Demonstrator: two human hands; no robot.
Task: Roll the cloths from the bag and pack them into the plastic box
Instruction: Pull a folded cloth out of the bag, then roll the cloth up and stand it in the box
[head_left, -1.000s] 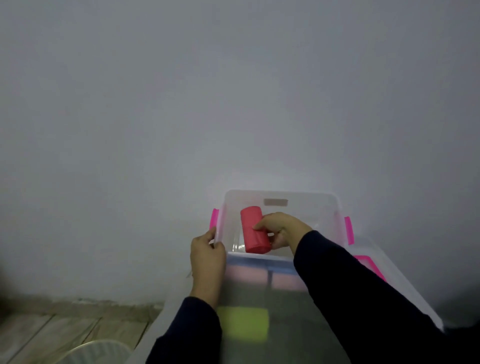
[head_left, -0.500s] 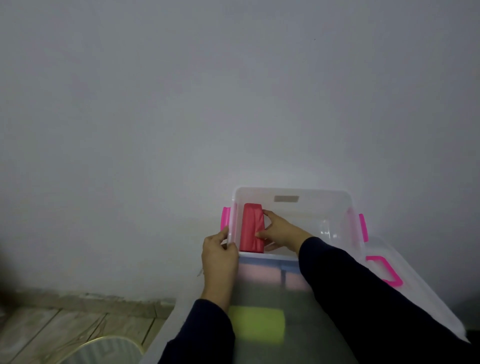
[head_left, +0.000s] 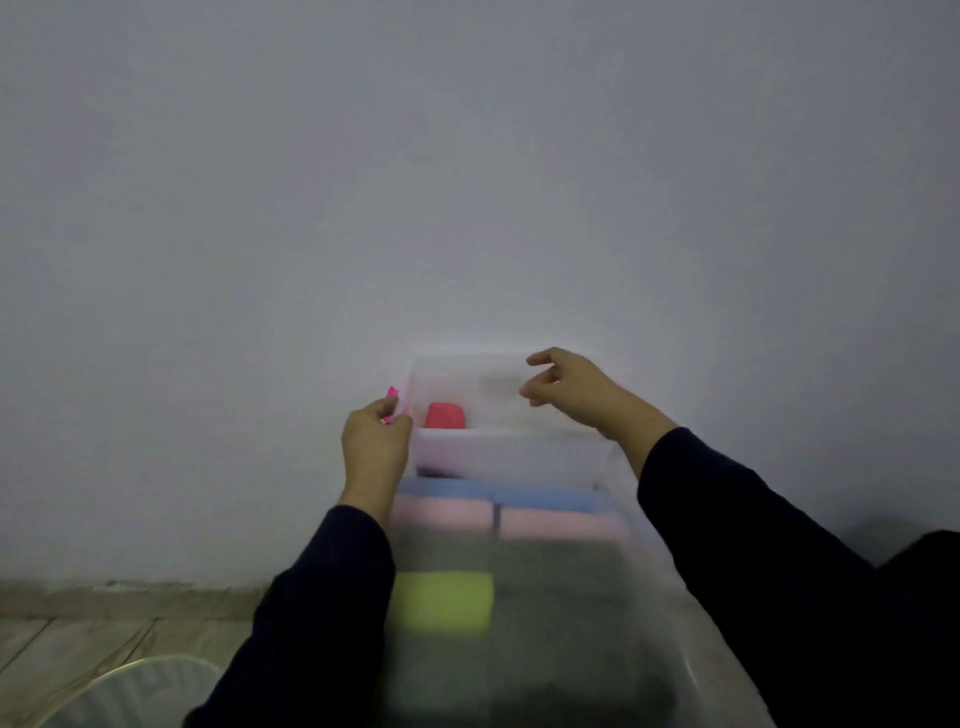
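Observation:
A small clear plastic box (head_left: 509, 454) with pink latches stands against the wall, on top of a larger translucent bin. A rolled red cloth (head_left: 444, 415) stands in the box's left corner, only its top showing above the front wall. My left hand (head_left: 375, 444) grips the box's left edge at the pink latch (head_left: 393, 402). My right hand (head_left: 571, 389) hovers above the box's right side, fingers loosely curled and holding nothing. The frame is blurred by motion.
The large translucent bin (head_left: 691, 654) below holds folded cloths: blue (head_left: 447, 488), pink (head_left: 558, 525), and yellow-green (head_left: 441, 603). A pale round basket rim (head_left: 130, 691) sits at bottom left on a wooden floor. A plain grey wall fills the background.
My right hand let go of the red cloth roll, which now stands in the box's left corner, and rose up and to the right. My left hand stayed on the box's left edge.

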